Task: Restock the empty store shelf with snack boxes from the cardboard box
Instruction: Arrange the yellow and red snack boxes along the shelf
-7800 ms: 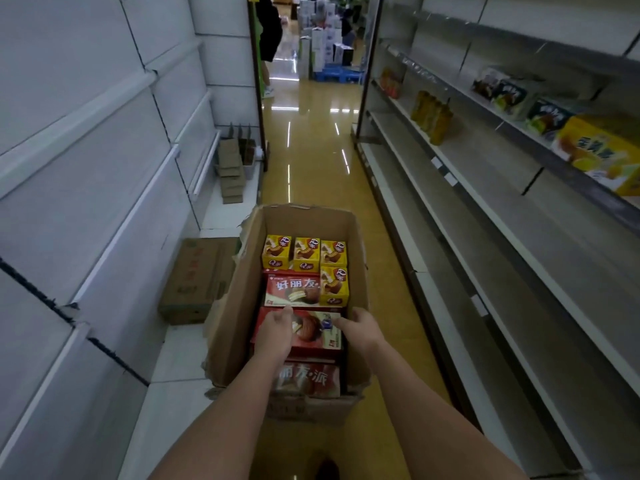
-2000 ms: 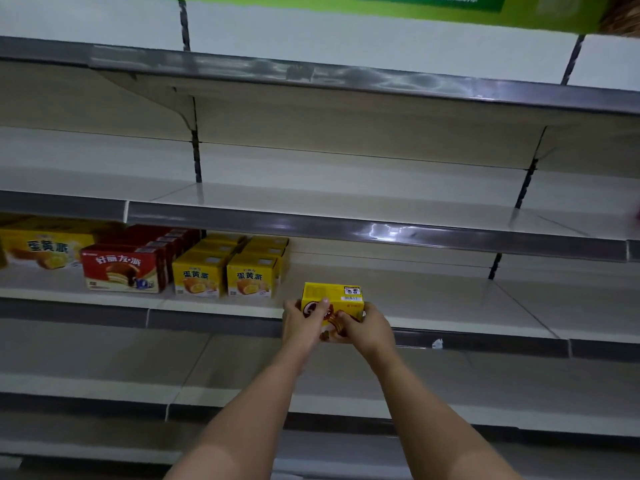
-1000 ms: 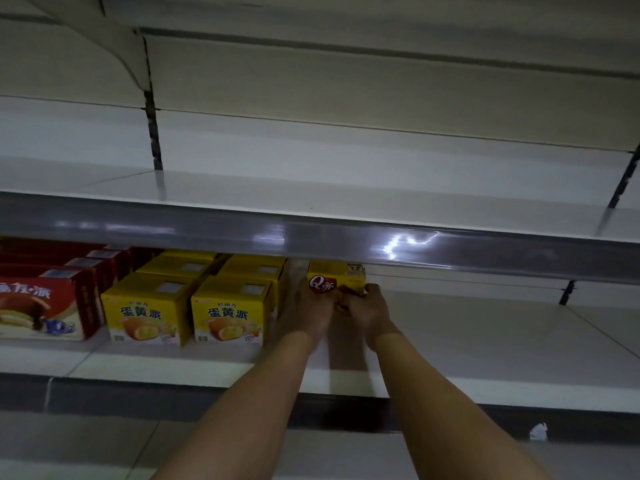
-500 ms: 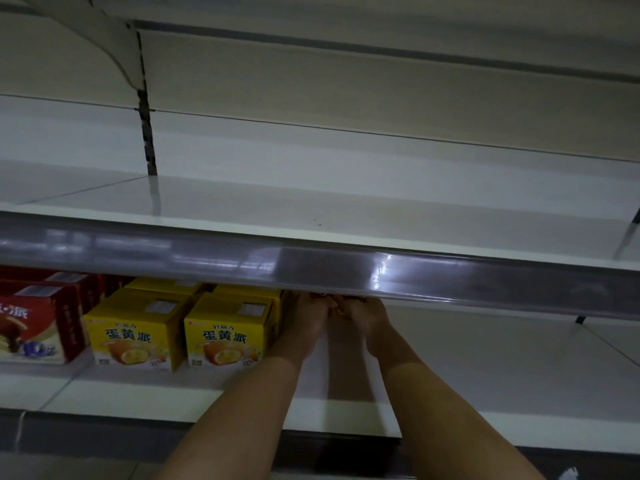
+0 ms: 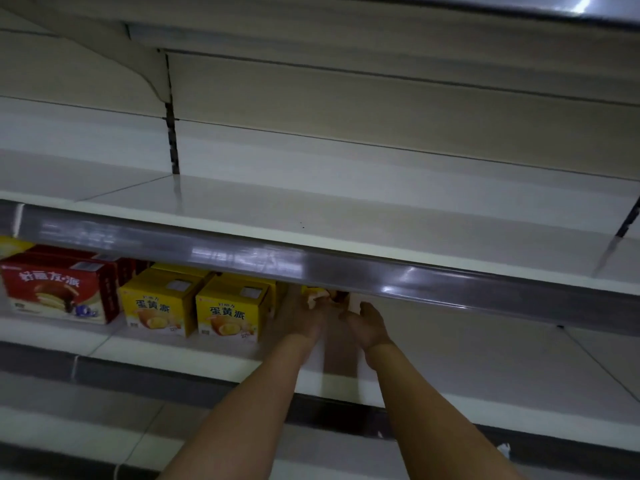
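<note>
Both my arms reach deep into the middle shelf (image 5: 467,344). A small yellow snack box (image 5: 317,292) sits far back there, mostly hidden under the grey rail of the shelf above (image 5: 433,277). My left hand (image 5: 299,318) holds the box's left side. My right hand (image 5: 367,323) has its thumb against the box's pale right edge, fingers curled at that side. The fingertips of both hands are partly hidden by the rail. The box lies just right of a row of yellow egg-yolk pie boxes (image 5: 228,311).
A second yellow pie box (image 5: 154,304) and a red chocolate pie box (image 5: 59,289) stand further left on the same shelf. The shelf above (image 5: 346,216) holds nothing. A lower shelf (image 5: 104,424) runs below my arms.
Since a second ago the small yellow box has gone further back on the shelf. Since half a second ago my view has shifted and the hands show a little more below the rail.
</note>
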Tool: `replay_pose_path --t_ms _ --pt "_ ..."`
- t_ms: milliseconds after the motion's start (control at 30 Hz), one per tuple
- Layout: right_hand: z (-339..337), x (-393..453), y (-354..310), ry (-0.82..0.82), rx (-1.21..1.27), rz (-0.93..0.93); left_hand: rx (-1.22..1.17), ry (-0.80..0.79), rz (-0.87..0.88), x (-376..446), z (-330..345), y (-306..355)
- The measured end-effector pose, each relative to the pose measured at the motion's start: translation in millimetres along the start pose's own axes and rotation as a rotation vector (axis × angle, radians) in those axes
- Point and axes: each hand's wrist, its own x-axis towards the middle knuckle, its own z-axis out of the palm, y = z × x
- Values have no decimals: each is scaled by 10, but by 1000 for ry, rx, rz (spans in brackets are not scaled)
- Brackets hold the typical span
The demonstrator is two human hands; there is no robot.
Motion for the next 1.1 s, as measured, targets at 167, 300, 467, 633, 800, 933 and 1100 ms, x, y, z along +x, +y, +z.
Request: replay_pose_path --t_ms 167,300,467,633,800,933,1100 --pt "-115 -349 59 -76 -65 4 -29 60 -110 -426 35 -35" --pt "-138 -675 112 -124 -72 -24 -28 206 -36 -913 -64 9" --pt "-15 -1160 77 -283 -79 -80 -6 382 -77 -1434 -407 -165" --pt "338 -1502 179 -437 -155 -140 2 528 -178 -2005 -859 -427" --pt "649 -2005 224 -584 -189 -114 -49 642 -206 -2519 -1408 -690" --pt "1025 -2441 311 -683 -248 -118 -63 734 -279 -3033 -1916 -951" --pt "1554 -3081 417 -800 -297 -158 -68 874 -330 -3765 -2576 -1303"
